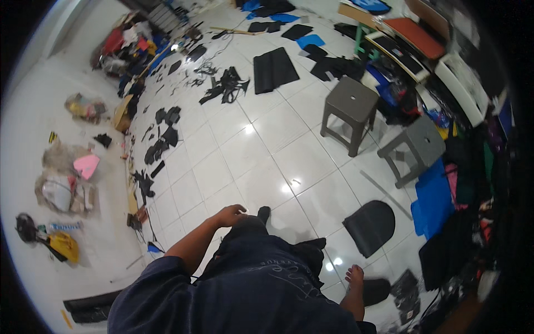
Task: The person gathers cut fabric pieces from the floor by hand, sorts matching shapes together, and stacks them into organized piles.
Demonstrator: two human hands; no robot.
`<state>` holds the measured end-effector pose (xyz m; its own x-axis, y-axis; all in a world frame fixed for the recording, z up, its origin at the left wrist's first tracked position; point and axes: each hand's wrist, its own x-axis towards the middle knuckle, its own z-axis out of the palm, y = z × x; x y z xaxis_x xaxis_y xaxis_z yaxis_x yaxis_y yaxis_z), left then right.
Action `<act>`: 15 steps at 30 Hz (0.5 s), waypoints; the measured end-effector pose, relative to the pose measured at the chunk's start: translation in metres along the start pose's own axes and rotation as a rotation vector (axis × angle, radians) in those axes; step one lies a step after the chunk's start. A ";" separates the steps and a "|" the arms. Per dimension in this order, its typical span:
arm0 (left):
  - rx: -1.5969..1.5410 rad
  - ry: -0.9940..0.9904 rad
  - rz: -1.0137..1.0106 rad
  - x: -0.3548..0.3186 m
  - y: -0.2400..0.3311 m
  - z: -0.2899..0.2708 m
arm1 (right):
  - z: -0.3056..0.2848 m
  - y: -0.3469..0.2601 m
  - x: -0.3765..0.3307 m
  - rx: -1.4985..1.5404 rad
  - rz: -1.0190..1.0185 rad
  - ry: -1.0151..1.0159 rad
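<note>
My left hand (231, 215) rests on my raised knee, fingers loosely curled and spread over the dark navy fabric of my trousers (261, 261), gripping nothing; my bare forearm runs down to it from the dark blue sleeve at the lower left. My right hand is not in the picture, so I cannot tell how it stands. My bare right foot (354, 274) is planted on the glossy white tiled floor (250, 150), just beside a flat black piece of material (378, 289) lying at its toes. A little further to my right lies a rounded, arch-shaped black foam panel (371, 225), flat on the tiles and apart from my foot. Beyond it stand two grey plastic square stools (350, 106), upright and near each other, with a bright blue sheet (434, 200) lying at the foot of the nearer one. Ahead of me, well away, a large black rectangular mat (273, 69) lies on the tiles, with a tangle of black offcuts (225, 86) just to its left. Along the wall on my left sit scattered black scraps (162, 142), a pink piece in a clear plastic bag (86, 165) and a yellow bag (64, 245).
</note>
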<state>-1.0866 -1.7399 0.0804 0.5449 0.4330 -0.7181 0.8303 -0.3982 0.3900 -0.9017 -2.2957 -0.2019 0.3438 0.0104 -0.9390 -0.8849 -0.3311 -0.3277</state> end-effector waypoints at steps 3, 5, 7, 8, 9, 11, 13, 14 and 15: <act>-0.049 0.091 -0.125 0.002 -0.071 0.009 | 0.027 -0.070 0.004 -0.116 -0.167 -0.012; -0.087 0.148 -0.243 -0.002 -0.126 0.019 | 0.060 -0.116 0.008 -0.195 -0.230 0.033; -0.161 0.170 -0.309 0.006 -0.166 0.035 | 0.048 -0.152 0.029 -0.325 -0.336 -0.006; -0.195 0.156 -0.299 0.023 -0.180 0.044 | 0.028 -0.160 0.043 -0.414 -0.435 0.049; -0.259 0.139 -0.384 0.012 -0.212 0.054 | 0.071 -0.185 0.036 -0.417 -0.419 0.044; -0.382 -0.008 -0.476 0.006 -0.251 0.063 | 0.109 -0.225 0.008 -0.446 -0.422 0.058; -0.400 -0.153 -0.432 0.013 -0.280 0.050 | 0.154 -0.265 -0.017 -0.423 -0.413 0.121; -0.444 -0.187 -0.535 0.026 -0.294 0.037 | 0.186 -0.283 -0.026 -0.448 -0.430 0.118; -0.485 -0.230 -0.636 0.033 -0.299 0.027 | 0.210 -0.292 -0.046 -0.461 -0.439 0.092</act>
<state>-1.3203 -1.6284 -0.0753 -0.0388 0.2603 -0.9647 0.9588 0.2816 0.0374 -0.7250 -2.0010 -0.0849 0.6870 0.1636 -0.7080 -0.4363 -0.6864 -0.5819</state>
